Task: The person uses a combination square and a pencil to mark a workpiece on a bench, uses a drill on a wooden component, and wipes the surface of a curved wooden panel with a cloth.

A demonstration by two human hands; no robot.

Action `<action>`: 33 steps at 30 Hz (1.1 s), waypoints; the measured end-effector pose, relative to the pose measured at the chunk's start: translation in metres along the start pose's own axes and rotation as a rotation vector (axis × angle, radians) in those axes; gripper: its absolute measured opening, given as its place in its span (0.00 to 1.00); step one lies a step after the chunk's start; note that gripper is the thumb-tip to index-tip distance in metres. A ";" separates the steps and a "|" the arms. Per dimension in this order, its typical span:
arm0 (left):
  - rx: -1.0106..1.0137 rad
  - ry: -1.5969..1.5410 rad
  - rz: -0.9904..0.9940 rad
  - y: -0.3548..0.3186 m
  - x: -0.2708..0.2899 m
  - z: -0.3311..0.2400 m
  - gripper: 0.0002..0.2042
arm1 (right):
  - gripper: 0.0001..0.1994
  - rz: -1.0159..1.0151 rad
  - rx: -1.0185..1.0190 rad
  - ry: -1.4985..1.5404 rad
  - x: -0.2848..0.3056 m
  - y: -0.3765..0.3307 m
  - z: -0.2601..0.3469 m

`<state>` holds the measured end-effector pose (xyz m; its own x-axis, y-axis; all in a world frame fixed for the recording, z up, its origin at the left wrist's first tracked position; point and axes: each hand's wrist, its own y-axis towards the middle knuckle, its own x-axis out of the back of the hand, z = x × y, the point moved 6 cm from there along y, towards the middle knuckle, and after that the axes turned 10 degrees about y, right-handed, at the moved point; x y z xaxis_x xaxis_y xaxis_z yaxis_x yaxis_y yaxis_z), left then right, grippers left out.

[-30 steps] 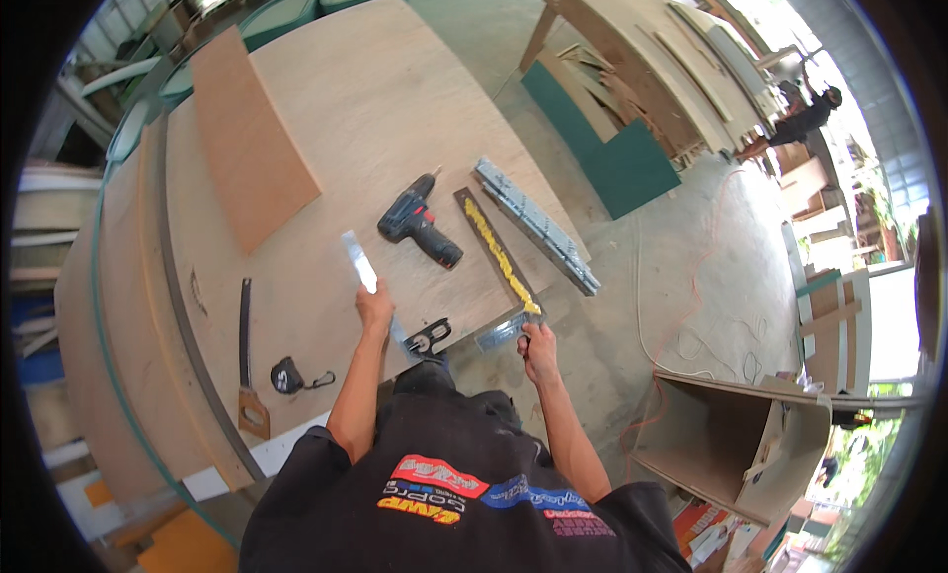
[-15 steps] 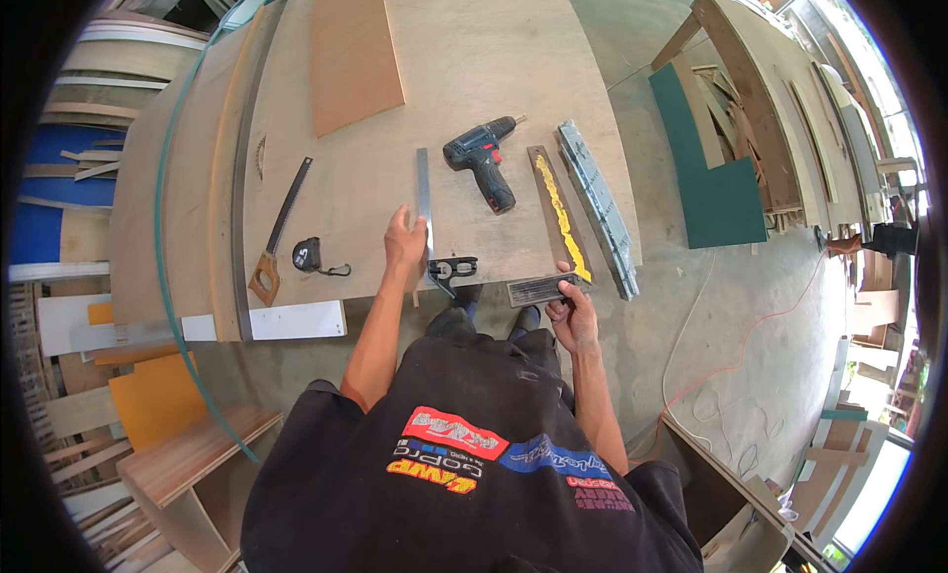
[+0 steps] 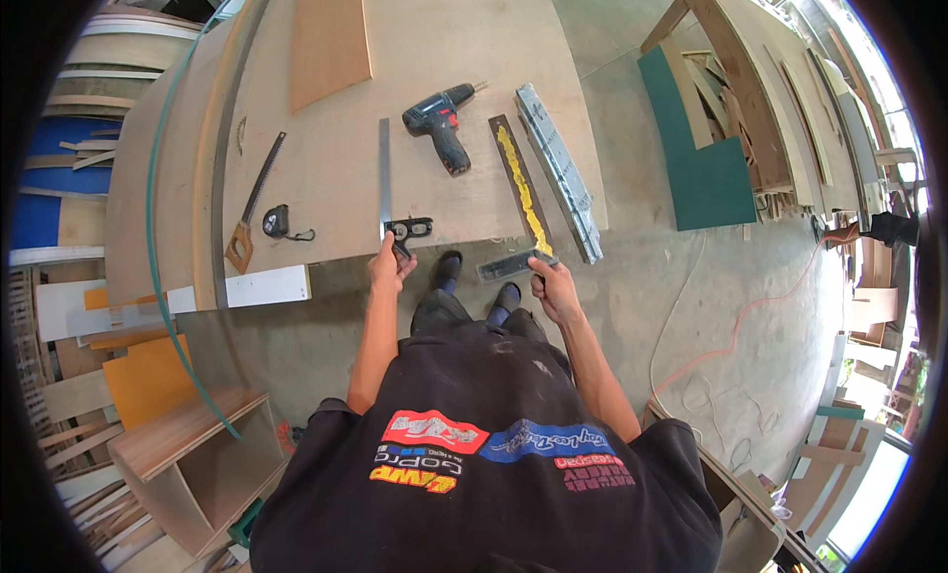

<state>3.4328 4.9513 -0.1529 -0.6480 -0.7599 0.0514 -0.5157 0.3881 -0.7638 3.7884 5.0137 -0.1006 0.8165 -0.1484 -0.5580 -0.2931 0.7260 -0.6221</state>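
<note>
My left hand [image 3: 388, 268] is closed at the near table edge, its thumb and fingers pinching the black head of a combination square [image 3: 384, 178]. The steel blade of that square lies flat on the wooden tabletop, pointing away from me. My right hand [image 3: 558, 290] grips the corner of an L-shaped square [image 3: 517, 183] with a yellow-streaked blade. Its dark stock [image 3: 504, 267] juts past the table edge. Between and beyond the two squares lies a cordless drill [image 3: 436, 121]. A long grey-blue metal bar [image 3: 558, 168] rests just right of the yellow-streaked square.
A handsaw [image 3: 259, 198] and a black tape measure [image 3: 276, 222] lie at the table's left. A brown board [image 3: 331, 45] is farther back. Off to the right stand a wooden bench [image 3: 736, 79] and green panel [image 3: 706, 188]; an orange cord [image 3: 736, 326] runs over the floor.
My left hand has gone from beside the combination square's blade down to its head and taken hold there. My right hand keeps its grip. The whole view has shifted slightly.
</note>
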 end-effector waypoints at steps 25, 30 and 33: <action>-1.433 1.530 0.283 -0.141 -0.105 -0.019 0.37 | 0.15 -0.117 -0.023 0.047 -0.019 0.065 -0.090; -1.451 1.754 0.498 -0.109 -0.149 -0.003 0.41 | 0.14 -0.137 -0.092 -0.016 -0.022 0.061 -0.077; -1.441 1.825 0.509 -0.109 -0.153 -0.007 0.43 | 0.14 -0.097 -0.097 -0.090 -0.024 0.056 -0.076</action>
<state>3.5842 5.0291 -0.0734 -0.0250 0.2085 0.9777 0.3892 0.9029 -0.1826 3.7146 5.0071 -0.1631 0.8833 -0.1506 -0.4441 -0.2541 0.6422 -0.7232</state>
